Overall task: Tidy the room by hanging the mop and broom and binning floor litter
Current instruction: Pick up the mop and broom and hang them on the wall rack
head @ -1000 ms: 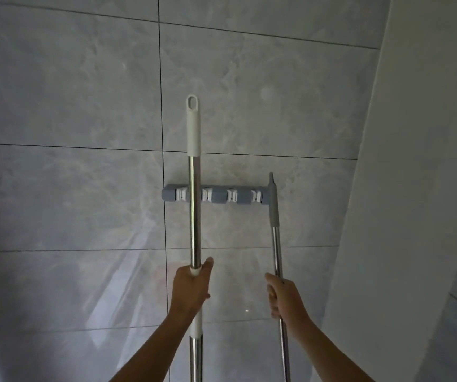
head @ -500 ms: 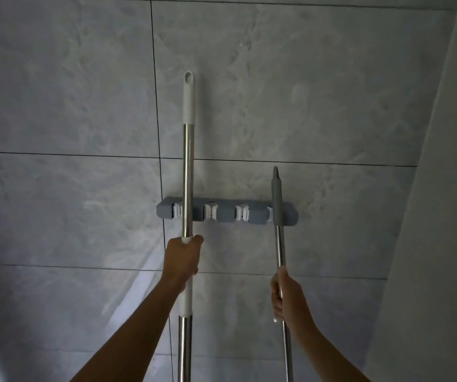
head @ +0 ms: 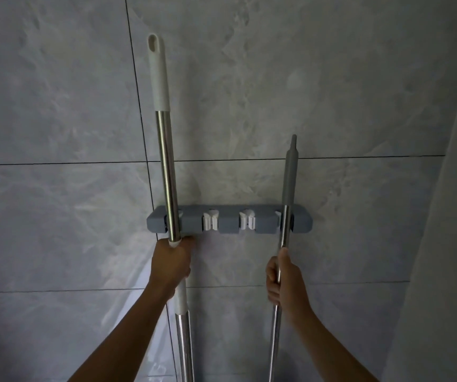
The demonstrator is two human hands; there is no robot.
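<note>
Steel shines on two upright poles in front of the grey tiled wall [head: 56, 106]. The left hand [head: 170, 267] grips the thick white-capped handle [head: 166, 166] just below the grey wall rack [head: 228, 226], with fingers curled fully round it; this pole crosses the leftmost slot. The right hand [head: 285, 282] is wrapped round the thin grey-capped handle [head: 288, 183], which crosses the rightmost slot. Two white clips [head: 210, 221] sit between the poles. I cannot tell which pole is the mop.
</note>
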